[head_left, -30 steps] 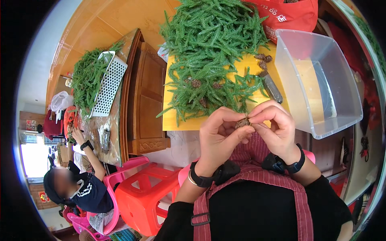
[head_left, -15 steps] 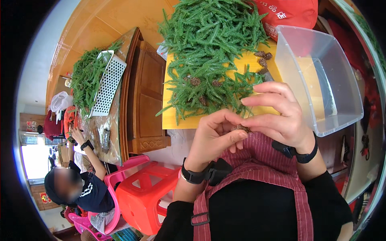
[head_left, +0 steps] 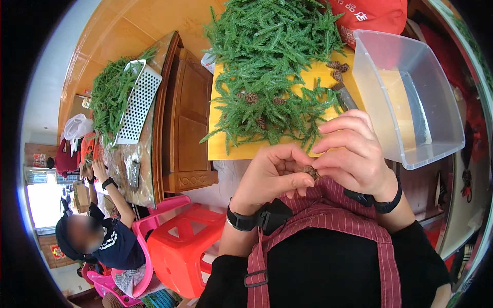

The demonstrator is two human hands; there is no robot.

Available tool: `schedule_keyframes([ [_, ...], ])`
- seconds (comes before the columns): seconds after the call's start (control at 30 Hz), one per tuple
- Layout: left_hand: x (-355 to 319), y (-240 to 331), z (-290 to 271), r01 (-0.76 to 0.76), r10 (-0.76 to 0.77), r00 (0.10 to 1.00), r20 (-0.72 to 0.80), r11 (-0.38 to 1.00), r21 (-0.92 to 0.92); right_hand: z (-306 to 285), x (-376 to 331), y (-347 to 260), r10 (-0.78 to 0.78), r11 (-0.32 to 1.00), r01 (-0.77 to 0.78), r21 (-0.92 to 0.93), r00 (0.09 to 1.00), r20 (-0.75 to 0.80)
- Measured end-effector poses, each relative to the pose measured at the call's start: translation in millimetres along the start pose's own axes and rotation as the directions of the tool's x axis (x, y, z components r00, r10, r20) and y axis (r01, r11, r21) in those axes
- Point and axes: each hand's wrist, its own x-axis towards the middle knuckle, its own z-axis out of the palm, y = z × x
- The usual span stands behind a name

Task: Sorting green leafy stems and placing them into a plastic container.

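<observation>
Fingertips of both hands meet on a small brown cone (head_left: 309, 172), held close above the striped apron (head_left: 328, 226): the left hand (head_left: 269, 177) pinches it from one side, the right hand (head_left: 354, 154) curls over it from the other, both clenched on it. Just beyond lies a heap of green conifer sprigs (head_left: 272, 61) on a yellow board (head_left: 226, 149), with more cones (head_left: 339, 66) among them. A clear plastic tub (head_left: 436, 143) stands to the right, a red stool (head_left: 179, 251) below left.
</observation>
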Motion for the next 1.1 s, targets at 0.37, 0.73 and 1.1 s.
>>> schedule_keyframes([
  [0.37, -5, -1, -1, 0.051, -0.051, 0.998, -0.041, 0.998, -0.022, -1, 4, -9, 0.039, 0.999, -0.039, -0.008, 0.999, 0.036],
  [0.73, -5, 0, 8, -0.122, 0.148, 0.983, -0.105, 0.967, 0.223, -4, 7, -12, 0.159, 0.985, -0.164, 0.052, 0.983, 0.093],
  [1.1, 7, -3, 19, -0.334, 0.667, 0.743, -0.055, 0.441, 0.833, 0, 11, -12, 0.276, 0.961, -0.276, -0.014, 0.960, 0.047],
])
